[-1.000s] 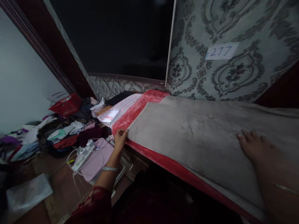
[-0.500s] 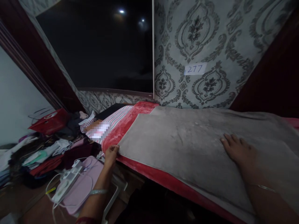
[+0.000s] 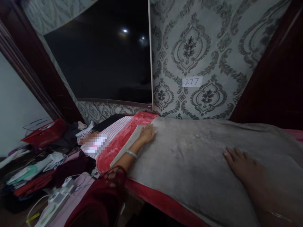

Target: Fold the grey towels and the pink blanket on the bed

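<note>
A grey plush cloth (image 3: 180,164) lies spread over a red cloth (image 3: 156,194), whose edge shows along the front and left. My left hand (image 3: 147,134) rests on the grey cloth near its far left corner, fingers stretched out and holding nothing. Farther right, my right hand (image 3: 243,164) lies flat on the same cloth with its fingers spread. Fine creases run across the grey surface between the two hands. A striped cloth (image 3: 118,127) lies beside the red border on the left, partly blurred out.
A large dark screen (image 3: 101,63) hangs on the patterned wall, beside a paper label reading 277 (image 3: 192,81). Heaped clothes (image 3: 44,164) and a red bag (image 3: 44,132) are at left. A white power strip (image 3: 58,198) with cords lies on a pink surface (image 3: 80,189) below.
My left hand has let go of the grey cloth's near left corner and moved away from me to lie flat near the far edge. My right hand stays on the cloth. The view has tilted up slightly.
</note>
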`<state>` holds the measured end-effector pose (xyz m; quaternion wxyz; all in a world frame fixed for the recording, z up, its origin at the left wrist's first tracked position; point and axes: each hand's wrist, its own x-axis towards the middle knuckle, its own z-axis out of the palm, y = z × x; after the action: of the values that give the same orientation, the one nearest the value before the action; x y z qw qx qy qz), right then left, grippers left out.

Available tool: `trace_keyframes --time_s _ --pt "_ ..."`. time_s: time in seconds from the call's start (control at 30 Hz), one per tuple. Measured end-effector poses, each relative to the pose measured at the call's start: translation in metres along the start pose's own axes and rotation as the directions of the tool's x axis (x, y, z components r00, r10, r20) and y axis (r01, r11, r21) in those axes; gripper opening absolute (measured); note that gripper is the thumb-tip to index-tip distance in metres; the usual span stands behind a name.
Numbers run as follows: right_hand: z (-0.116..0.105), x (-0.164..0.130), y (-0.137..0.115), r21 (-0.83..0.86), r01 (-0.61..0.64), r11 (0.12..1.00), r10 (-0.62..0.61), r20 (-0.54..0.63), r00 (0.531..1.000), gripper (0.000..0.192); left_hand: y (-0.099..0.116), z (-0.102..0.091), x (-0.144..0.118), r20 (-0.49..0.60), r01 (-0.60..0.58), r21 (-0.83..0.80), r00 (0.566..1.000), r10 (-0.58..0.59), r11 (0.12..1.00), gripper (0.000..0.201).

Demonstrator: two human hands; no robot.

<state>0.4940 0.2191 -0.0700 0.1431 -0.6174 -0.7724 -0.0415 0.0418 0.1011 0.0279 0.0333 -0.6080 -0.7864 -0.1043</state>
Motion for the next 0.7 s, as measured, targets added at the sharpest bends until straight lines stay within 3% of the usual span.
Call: trace_keyframes --time_s 0.07,0.13,0.27,0.4,0.5,0.7 --pt "0.003 0.001 0.001 -0.003 -0.013 1.000 0.013 -0.017 1.000 0.077 0.004 0.001 0.029 0.016 0.021 0.019 1.000 -0.022 1.000 0.063" --pt "0.005 0.002 0.002 -0.001 -0.029 1.000 0.029 -0.025 0.999 0.076 -0.002 0.006 0.041 0.027 0.051 0.027 0.998 -0.051 0.998 0.062" --pt "0.006 0.004 0.002 -0.007 -0.033 0.999 0.033 -0.022 0.999 0.075 -0.021 0.026 0.036 0.040 0.124 0.058 0.991 -0.126 0.991 0.060" --pt "-0.002 0.003 -0.002 -0.032 -0.046 0.998 0.047 0.010 0.999 0.071 -0.023 0.037 0.029 -0.033 0.244 0.108 0.970 -0.242 0.964 0.067" --pt "-0.011 0.001 -0.009 -0.053 -0.059 0.997 0.061 0.025 0.998 0.067 -0.021 0.032 0.033 -0.035 0.313 0.132 0.950 -0.311 0.940 0.073" --pt "-0.020 0.001 -0.018 -0.025 -0.114 0.993 0.115 0.031 0.993 0.057 -0.025 0.006 0.038 0.089 0.258 0.164 0.957 -0.275 0.952 0.071"
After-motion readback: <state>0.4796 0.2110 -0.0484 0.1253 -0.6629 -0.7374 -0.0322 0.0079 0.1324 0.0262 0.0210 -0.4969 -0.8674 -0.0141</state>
